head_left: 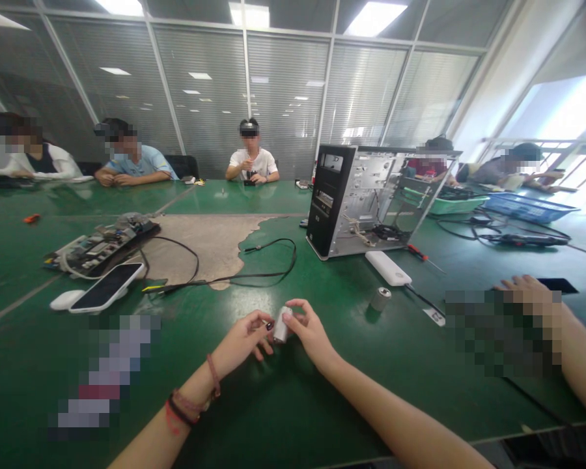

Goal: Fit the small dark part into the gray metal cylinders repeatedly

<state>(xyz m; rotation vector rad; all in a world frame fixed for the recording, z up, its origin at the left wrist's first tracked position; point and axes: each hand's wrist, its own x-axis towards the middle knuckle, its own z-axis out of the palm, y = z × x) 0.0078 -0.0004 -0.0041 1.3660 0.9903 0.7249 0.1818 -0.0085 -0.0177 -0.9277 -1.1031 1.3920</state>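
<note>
Over the green table, my right hand [308,329] is closed round a small silver-white cylinder [282,324], tilted slightly, with thumb and fingers on its sides. Close by on its left, my left hand [250,333] has thumb and forefinger pinched at a small dark piece [269,326], too small to name. The other fingers of that hand hang loosely under the cylinder's side. To the right, a similar short metal cylinder [381,299] stands upright on the table, with a small terminal on top.
A white phone [108,286], a circuit assembly [105,246] and a black cable [254,279] lie left and ahead. Beyond stand an open computer case [329,202], a white power bank [388,268] and a screwdriver [418,253]. At right is another person's hand [530,293]. Several people sit opposite.
</note>
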